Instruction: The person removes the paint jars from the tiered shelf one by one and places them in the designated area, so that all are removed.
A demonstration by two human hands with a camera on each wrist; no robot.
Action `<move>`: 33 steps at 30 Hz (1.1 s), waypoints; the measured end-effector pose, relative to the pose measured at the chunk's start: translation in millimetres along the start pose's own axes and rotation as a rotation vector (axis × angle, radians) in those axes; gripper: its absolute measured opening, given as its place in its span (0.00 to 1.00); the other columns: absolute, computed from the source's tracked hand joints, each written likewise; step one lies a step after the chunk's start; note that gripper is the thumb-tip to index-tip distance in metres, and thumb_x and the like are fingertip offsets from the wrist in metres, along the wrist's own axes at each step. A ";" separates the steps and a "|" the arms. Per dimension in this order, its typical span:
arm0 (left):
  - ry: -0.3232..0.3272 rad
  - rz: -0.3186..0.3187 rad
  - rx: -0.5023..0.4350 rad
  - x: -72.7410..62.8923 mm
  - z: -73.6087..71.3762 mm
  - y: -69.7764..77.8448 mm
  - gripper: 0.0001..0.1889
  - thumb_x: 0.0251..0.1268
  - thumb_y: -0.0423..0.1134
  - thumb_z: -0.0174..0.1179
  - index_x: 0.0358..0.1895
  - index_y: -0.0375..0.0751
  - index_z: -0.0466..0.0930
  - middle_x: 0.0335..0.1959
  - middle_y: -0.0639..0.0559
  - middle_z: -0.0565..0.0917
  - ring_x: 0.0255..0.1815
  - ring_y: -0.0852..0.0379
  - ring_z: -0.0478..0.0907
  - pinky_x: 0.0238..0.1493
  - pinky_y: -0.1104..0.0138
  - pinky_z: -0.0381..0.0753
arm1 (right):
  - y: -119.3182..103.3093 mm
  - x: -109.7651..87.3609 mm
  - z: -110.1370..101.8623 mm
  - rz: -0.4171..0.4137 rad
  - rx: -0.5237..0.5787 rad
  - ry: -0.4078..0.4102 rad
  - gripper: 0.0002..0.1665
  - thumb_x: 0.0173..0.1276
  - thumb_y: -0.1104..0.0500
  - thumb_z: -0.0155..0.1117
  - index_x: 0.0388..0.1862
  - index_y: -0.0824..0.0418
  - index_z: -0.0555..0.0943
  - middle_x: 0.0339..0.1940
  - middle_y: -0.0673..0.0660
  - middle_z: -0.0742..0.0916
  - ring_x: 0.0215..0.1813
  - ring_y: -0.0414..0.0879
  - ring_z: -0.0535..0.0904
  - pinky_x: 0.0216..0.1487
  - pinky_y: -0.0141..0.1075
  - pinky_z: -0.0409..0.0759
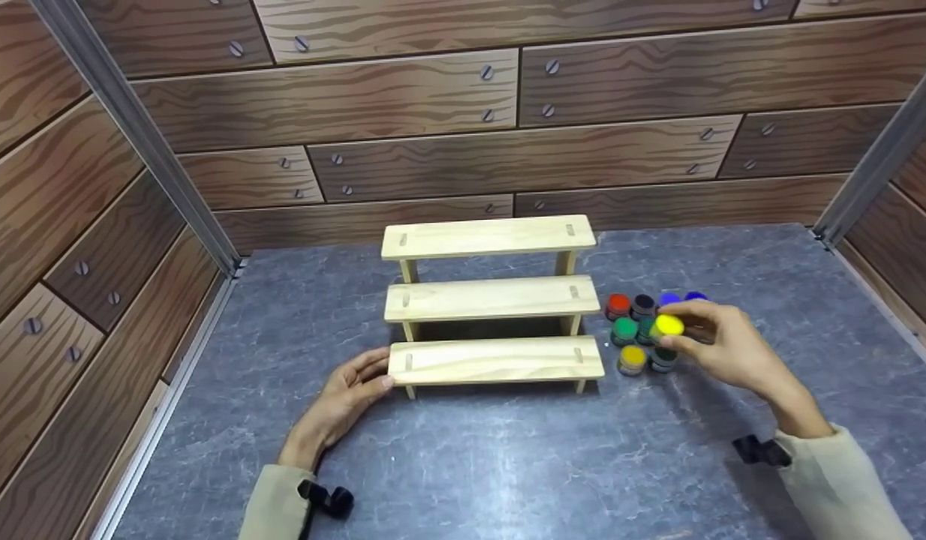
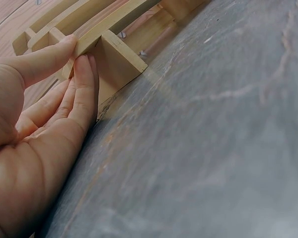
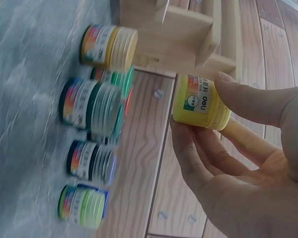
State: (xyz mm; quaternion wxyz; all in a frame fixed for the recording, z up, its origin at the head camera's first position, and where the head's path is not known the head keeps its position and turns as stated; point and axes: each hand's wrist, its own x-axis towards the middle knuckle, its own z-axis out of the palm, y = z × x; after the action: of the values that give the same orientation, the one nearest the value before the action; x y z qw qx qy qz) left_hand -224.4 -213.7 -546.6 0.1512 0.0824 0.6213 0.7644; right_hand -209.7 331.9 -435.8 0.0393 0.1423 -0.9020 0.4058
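A three-tier wooden stand (image 1: 494, 360) of pale wood stands on the grey marbled surface. My left hand (image 1: 344, 396) pinches the left end of its lowest step, with the thumb (image 2: 49, 57) at the step's edge and the fingers bent close to the leg below. My right hand (image 1: 726, 349) holds a small yellow paint jar (image 3: 191, 101) between thumb and fingers, lifted over the other jars. The jar's label faces the right wrist camera. Close under that hand stand several more paint jars, among them an ochre one (image 1: 632, 360) and a green one (image 1: 624, 331).
A red jar (image 1: 617, 305), a black jar (image 1: 643, 304) and blue jars stand at the back of the cluster, right of the stand. A lime green jar (image 3: 81, 206) shows in the right wrist view. Wood-patterned walls (image 1: 403, 97) with metal corner posts enclose the surface.
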 end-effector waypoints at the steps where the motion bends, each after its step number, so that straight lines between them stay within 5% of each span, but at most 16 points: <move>1: -0.003 0.002 0.001 -0.4 0.2 0.2 0.38 0.74 0.27 0.64 0.80 0.21 0.56 0.72 0.38 0.76 0.63 0.58 0.81 0.64 0.69 0.82 | 2.8 -0.6 -1.3 0.003 0.005 -0.003 0.26 0.73 0.63 0.74 0.65 0.72 0.81 0.61 0.70 0.85 0.53 0.33 0.84 0.55 0.19 0.82; 6: -0.008 0.006 -0.001 -0.6 1.0 -0.1 0.37 0.74 0.27 0.64 0.80 0.21 0.57 0.72 0.37 0.77 0.63 0.57 0.81 0.64 0.68 0.82 | 15.6 -1.6 -8.3 0.013 0.011 -0.017 0.25 0.72 0.65 0.74 0.65 0.75 0.81 0.60 0.70 0.84 0.53 0.29 0.81 0.55 0.18 0.81; 13: -0.011 -0.005 -0.006 -1.2 0.3 -0.2 0.38 0.74 0.27 0.63 0.81 0.21 0.55 0.73 0.35 0.75 0.65 0.58 0.80 0.66 0.69 0.81 | 29.4 -2.8 -18.5 0.052 -0.026 -0.037 0.25 0.71 0.70 0.72 0.65 0.78 0.80 0.60 0.75 0.84 0.61 0.63 0.84 0.54 0.17 0.81; 16: -0.019 -0.005 -0.003 -1.3 0.0 0.3 0.38 0.75 0.27 0.63 0.81 0.20 0.55 0.73 0.36 0.75 0.65 0.58 0.80 0.67 0.69 0.81 | 33.3 -3.7 -22.6 0.067 -0.061 -0.052 0.26 0.70 0.70 0.73 0.64 0.78 0.80 0.60 0.76 0.84 0.60 0.70 0.84 0.53 0.20 0.83; 23: -0.013 0.001 -0.007 -0.9 0.5 0.4 0.37 0.74 0.26 0.63 0.80 0.20 0.55 0.71 0.39 0.78 0.64 0.59 0.81 0.66 0.69 0.82 | 38.1 -3.3 -26.0 0.077 -0.134 -0.106 0.26 0.65 0.72 0.74 0.61 0.78 0.81 0.58 0.78 0.85 0.57 0.73 0.85 0.54 0.47 0.90; 33: -0.015 0.011 -0.015 -0.2 -0.3 -0.3 0.37 0.74 0.25 0.63 0.80 0.19 0.55 0.70 0.39 0.78 0.63 0.58 0.81 0.65 0.69 0.82 | 41.4 -2.1 -20.2 0.122 -0.205 -0.185 0.23 0.65 0.69 0.76 0.58 0.76 0.83 0.55 0.77 0.86 0.54 0.71 0.86 0.54 0.57 0.89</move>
State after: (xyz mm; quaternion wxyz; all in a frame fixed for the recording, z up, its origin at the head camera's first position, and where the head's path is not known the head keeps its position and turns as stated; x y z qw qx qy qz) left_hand -224.3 -214.0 -546.9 0.1523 0.0902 0.6139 0.7693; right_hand -220.6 373.4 -452.6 -0.0545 0.1191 -0.9455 0.2982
